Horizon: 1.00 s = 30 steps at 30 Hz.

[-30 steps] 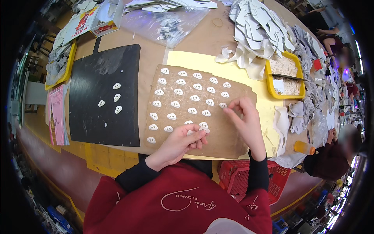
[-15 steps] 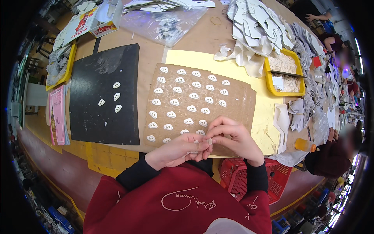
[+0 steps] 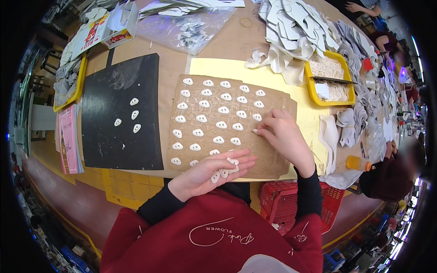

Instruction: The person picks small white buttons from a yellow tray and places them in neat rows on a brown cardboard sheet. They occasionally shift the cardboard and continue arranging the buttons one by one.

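My left hand (image 3: 207, 173) is turned palm up near the table's front edge, its fingers stretched out. In it lies a small heap of white two-holed pieces (image 3: 223, 172), with the thumb resting against them. Over the right part of a brown cardboard sheet (image 3: 268, 157), my right hand (image 3: 283, 134) pinches one small white piece (image 3: 255, 131) between thumb and fingertips. Rows of the same rounded-triangular white pieces (image 3: 223, 110) cover the left and middle of the cardboard. My left hand hides part of the lowest rows.
A black board (image 3: 98, 132) with several white pieces lies left of the cardboard. Yellow paper (image 3: 227, 65) is under the cardboard. A yellow tray (image 3: 330, 103), stacked white cut pieces (image 3: 296, 27) and an orange-yellow bottle (image 3: 357, 163) stand to the right. A red basket (image 3: 277, 204) is below the edge.
My hands have come apart. The right one has moved right and forward over the cardboard with one white piece; the left has opened its fingers, showing the heap in its palm.
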Available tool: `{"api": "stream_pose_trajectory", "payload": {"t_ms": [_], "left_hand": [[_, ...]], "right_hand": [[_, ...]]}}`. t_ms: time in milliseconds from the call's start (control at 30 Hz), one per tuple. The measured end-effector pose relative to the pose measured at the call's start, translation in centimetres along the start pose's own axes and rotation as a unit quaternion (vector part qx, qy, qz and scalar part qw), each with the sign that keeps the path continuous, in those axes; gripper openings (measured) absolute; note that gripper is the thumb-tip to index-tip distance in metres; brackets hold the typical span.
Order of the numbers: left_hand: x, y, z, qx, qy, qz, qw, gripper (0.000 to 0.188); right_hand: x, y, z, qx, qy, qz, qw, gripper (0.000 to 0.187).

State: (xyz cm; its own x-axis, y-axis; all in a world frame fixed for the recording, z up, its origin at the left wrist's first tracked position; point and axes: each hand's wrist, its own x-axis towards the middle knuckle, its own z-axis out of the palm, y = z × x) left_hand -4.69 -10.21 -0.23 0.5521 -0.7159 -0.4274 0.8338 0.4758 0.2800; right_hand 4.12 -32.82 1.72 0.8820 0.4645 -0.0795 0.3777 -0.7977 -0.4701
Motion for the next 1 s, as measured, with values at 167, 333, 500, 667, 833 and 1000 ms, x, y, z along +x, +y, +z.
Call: {"api": "stream_pose_trajectory", "payload": {"t_ms": [167, 333, 500, 667, 833, 1000], "left_hand": [[-0.2, 0.1, 0.4, 0.021, 0.015, 0.024, 0.999, 0.058], [-0.1, -0.1, 0.6, 0.06, 0.045, 0.054, 0.996, 0.051], [0.1, 0.1, 0.9, 0.078, 0.075, 0.063, 0.992, 0.05], [0.2, 0.0, 1.3, 0.027, 0.073, 0.084, 0.993, 0.048], [0.2, -0.1, 1.0, 0.038, 0.084, 0.103, 0.99, 0.046], [0.3, -0.5, 0.7, 0.088, 0.112, 0.114, 0.983, 0.033]], "right_hand": [[0.6, -0.2, 1.4, -0.077, 0.042, -0.034, 0.996, 0.009], [0.4, -0.6, 1.8, -0.11, 0.072, -0.055, 0.99, 0.01], [0.2, -0.7, 1.7, -0.104, 0.079, -0.067, 0.989, 0.011], [0.2, -0.8, 1.7, -0.103, 0.081, -0.056, 0.99, 0.015], [0.4, -1.4, 1.6, -0.088, 0.128, -0.029, 0.987, 0.02], [-1.2, -1.9, 0.5, 0.102, 0.1, -0.033, 0.989, 0.014]]}}
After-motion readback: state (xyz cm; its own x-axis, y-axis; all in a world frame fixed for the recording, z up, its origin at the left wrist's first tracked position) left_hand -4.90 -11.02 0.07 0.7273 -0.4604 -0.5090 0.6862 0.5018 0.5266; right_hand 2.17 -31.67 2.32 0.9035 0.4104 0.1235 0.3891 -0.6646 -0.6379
